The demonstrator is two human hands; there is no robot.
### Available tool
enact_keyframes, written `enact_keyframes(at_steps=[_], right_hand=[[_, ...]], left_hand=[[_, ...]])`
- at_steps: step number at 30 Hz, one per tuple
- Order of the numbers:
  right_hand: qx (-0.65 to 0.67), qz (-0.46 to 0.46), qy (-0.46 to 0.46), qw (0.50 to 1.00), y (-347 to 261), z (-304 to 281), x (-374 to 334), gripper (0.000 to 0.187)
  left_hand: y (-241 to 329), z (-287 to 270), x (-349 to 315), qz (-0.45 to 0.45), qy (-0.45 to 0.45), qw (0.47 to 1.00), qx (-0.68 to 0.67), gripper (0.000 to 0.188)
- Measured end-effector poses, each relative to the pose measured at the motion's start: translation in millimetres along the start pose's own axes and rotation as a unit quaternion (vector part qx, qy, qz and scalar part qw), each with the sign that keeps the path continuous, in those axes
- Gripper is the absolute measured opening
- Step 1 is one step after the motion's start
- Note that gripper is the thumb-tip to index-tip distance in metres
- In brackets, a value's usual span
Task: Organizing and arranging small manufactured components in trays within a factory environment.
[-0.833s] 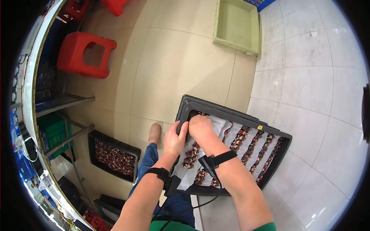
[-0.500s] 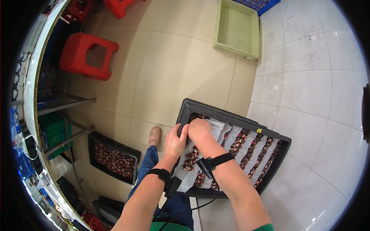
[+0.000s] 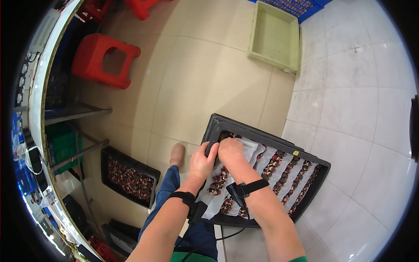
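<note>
A black plastic crate (image 3: 266, 134) holds rows of small dark pieces (image 3: 273, 160) with red and pale parts, set between white paper sheets (image 3: 283, 177). At its left side my left hand (image 3: 204, 162) is closed on the crate's rim, thumb pointing up toward the far corner. Right beside it, my right hand (image 3: 230, 151) reaches inside the far left corner, over dark pieces and the edge of a white sheet. Its fingers are curled down, and whatever they hold is hidden. Each wrist wears a black strap with a small black device.
Another black crate (image 3: 104, 172), full of loose dark and reddish pieces, sits on the floor to the left. A pale green tray (image 3: 297, 52) lies at the far right by a blue crate (image 3: 305, 17). There is a red stool (image 3: 85, 59) near the metal-framed bench (image 3: 94, 114).
The view has shifted slightly, so the surroundings sit a little lower and further right. My left hand stays at the rim; my right hand has moved slightly within the same corner.
</note>
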State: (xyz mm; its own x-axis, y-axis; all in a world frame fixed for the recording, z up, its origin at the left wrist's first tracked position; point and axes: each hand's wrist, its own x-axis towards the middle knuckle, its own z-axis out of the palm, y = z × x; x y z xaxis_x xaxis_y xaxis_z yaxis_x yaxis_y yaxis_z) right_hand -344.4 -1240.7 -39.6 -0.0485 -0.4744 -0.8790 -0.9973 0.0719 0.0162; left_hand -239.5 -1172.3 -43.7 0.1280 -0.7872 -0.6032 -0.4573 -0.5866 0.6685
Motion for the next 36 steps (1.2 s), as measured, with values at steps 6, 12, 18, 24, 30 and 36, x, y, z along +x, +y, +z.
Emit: enact_keyframes(at_steps=[6, 12, 18, 24, 30, 36], right_hand=[[-0.021, -0.059, 0.054, 0.997, 7.0, 3.7, -18.3, 0.029], [0.107, -0.088, 0.162, 0.977, 24.4, 21.2, -61.4, 0.032], [0.199, -0.182, 0.400, 0.876, 60.8, 76.2, -69.8, 0.041], [0.085, -0.200, 0.476, 0.852, 50.5, 82.2, -23.7, 0.050], [0.108, -0.198, 0.490, 0.842, 47.6, 83.6, -21.8, 0.051], [0.165, -0.156, 0.519, 0.824, 51.4, 99.8, -43.3, 0.053]], left_hand=[[2.6, -1.0, 0.6, -0.017, -0.022, 1.000, 0.004, 0.064], [-3.9, -1.1, 1.5, -0.015, -0.016, 1.000, -0.005, 0.062], [5.0, -4.2, -1.0, -0.016, -0.016, 1.000, -0.011, 0.061], [-0.2, 1.4, -1.1, -0.001, -0.010, 1.000, -0.010, 0.060], [5.2, -4.8, -0.2, -0.025, -0.037, 0.999, -0.014, 0.064], [-1.8, -2.3, 1.4, 0.005, 0.003, 0.999, 0.033, 0.075]])
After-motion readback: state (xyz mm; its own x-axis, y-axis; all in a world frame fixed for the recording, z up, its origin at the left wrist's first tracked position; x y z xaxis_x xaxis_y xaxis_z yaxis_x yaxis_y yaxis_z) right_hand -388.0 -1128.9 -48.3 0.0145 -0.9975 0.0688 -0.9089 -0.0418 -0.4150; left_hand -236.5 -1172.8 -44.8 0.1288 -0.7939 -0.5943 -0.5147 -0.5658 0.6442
